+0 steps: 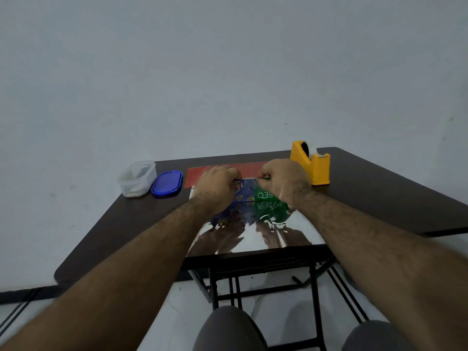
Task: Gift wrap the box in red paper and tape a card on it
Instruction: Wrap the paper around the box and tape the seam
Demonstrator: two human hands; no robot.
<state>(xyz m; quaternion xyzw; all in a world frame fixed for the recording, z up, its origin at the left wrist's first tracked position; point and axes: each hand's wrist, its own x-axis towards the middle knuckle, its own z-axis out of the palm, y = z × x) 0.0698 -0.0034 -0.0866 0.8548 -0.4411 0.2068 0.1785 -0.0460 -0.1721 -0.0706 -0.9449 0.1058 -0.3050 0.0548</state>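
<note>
A box [249,196] printed in blue and green stands on a sheet of wrapping paper [255,236] whose shiny silver side faces up and mirrors the box. The paper's red side [200,174] shows at the far end behind my hands. My left hand [215,184] grips the box's top left edge with curled fingers. My right hand [281,178] pinches the top right edge. Whether paper lies under the fingers is hidden. No card is visible.
A yellow tape dispenser [310,163] stands at the back right of the dark table [114,224]. At the back left are a clear plastic container [136,178] and its blue lid [167,183]. My knees show below the table's near edge.
</note>
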